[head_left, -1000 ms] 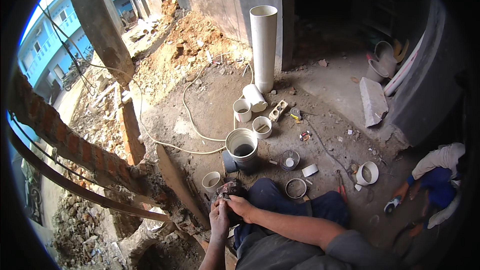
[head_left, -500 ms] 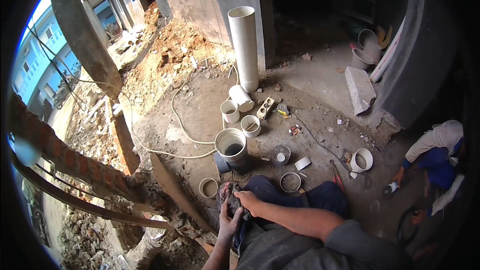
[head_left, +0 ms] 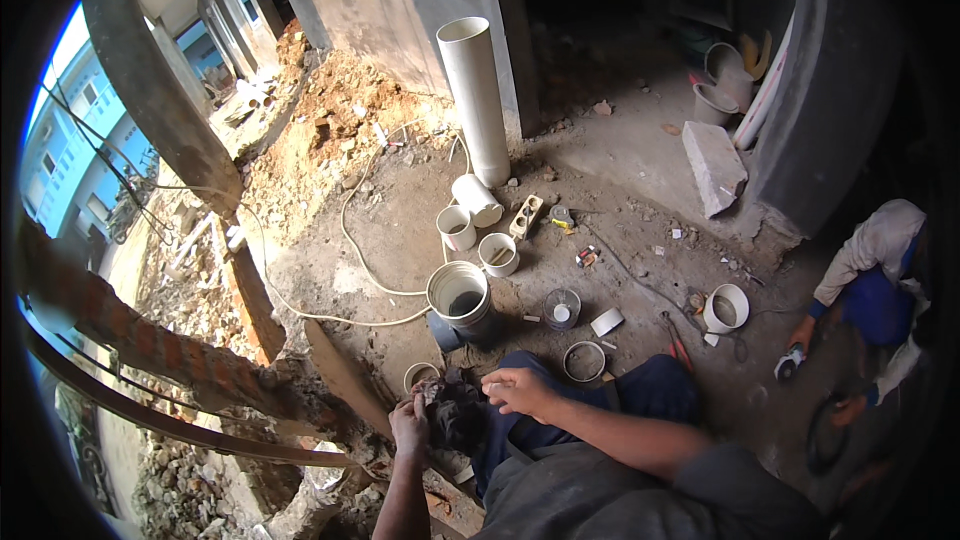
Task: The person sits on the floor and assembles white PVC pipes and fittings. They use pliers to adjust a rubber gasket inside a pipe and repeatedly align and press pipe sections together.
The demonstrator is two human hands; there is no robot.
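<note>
A crumpled dark rag (head_left: 458, 418) hangs by my left thigh. My left hand (head_left: 408, 426) is closed on its left edge, where a paler, patterned patch shows. My right hand (head_left: 520, 392) is held a little to the right of the rag, over my lap, its fingers curled together; whether something small sits in them is too small to tell. Just beyond my hands stands a grey pipe fitting (head_left: 447, 332) with a side branch and a cream threaded collar (head_left: 458, 290) on top. A cut pipe ring (head_left: 422, 376) lies partly behind the rag.
Short white pipe pieces (head_left: 456, 228), a clear round container (head_left: 562, 308) and red-handled pliers (head_left: 680, 345) lie ahead. A tall white pipe (head_left: 470, 100) stands farther off. A cable (head_left: 350, 230) crosses the dirt. Broken brickwork (head_left: 150, 335) borders my left; another person (head_left: 870, 270) holds a power tool at right.
My hands have moved apart. The left has shifted left with the rag, and the right has come off it to the right. The other person's tool hand has moved slightly.
</note>
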